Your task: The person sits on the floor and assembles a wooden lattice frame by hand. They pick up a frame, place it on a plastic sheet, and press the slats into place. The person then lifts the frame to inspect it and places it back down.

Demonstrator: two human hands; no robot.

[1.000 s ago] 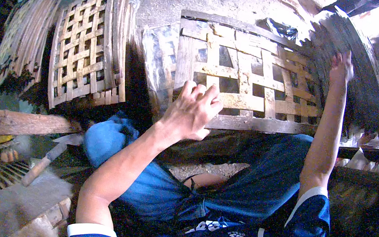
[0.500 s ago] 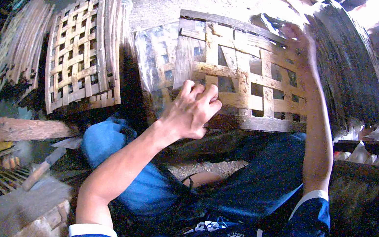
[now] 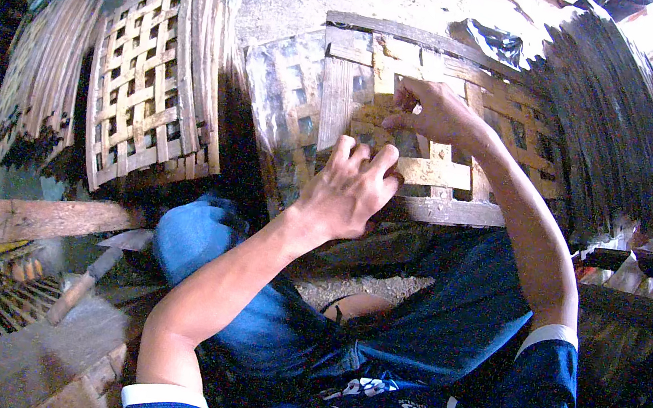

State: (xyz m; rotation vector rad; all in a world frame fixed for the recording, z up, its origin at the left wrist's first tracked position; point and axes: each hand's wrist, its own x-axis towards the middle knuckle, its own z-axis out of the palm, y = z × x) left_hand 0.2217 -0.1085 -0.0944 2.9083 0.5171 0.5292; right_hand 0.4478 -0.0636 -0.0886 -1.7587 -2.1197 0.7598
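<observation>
Across my lap lies a woven bamboo panel [image 3: 434, 172], a lattice of flat strips in a wooden frame. My left hand [image 3: 350, 186] is closed at its near left corner, fingers curled on top and thumb by the near rail; the fingertips are hidden. Over the middle of the lattice hovers my right hand [image 3: 435, 114], with thumb and forefinger curved apart and nothing visible between them. A clear, shiny sheet [image 3: 278, 81] sticks out past the panel's left side, with lattice showing through it.
Stacked lattice panels [image 3: 139, 67] lean at the left, with another stack [image 3: 45, 65] beyond. Dark stacked panels [image 3: 611, 134] stand at the right. A knife [image 3: 88, 282] lies at lower left near a wooden beam [image 3: 33, 222]. Black crumpled plastic [image 3: 494, 38] lies behind the panel.
My right hand has come from the panel's far right corner, near the black plastic, leftward and nearer to its middle. My left hand stays at the near left corner. The view has shifted slightly.
</observation>
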